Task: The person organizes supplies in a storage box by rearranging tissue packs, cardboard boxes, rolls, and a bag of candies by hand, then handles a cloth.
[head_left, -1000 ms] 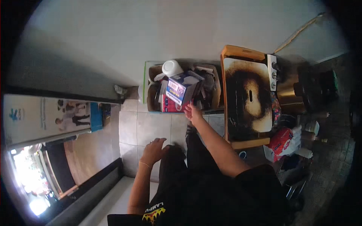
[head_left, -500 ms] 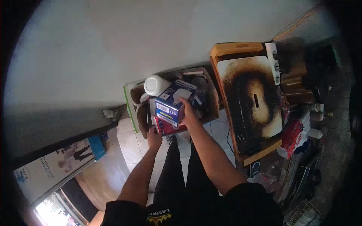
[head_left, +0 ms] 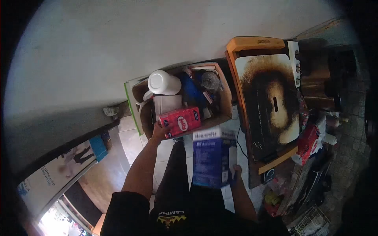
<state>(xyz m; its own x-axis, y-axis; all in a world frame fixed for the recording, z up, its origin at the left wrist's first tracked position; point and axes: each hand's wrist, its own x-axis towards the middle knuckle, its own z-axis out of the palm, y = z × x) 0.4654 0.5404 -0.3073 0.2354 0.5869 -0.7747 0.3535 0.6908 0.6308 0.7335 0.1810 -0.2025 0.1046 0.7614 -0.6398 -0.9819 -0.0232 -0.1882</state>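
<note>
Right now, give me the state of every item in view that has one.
Brown cardboard carton: open, things inside.
Blue-and-white cardboard box: held outside the carton by the right hand; sealed or not, unclear.
Red rectangular pack: at the carton's near edge, gripped by the left hand.
White round plastic container: tipped, base showing.
White slotted panel: scorched brown and black.

Blue-and-white box; pinkish-red packet, seemingly speckled, with white lettering; white jug; brown carton.

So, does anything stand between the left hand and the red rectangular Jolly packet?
Nothing visible: the left hand touches the packet at its left end. The blue cardboard box in the right hand is off to the lower right.
</note>
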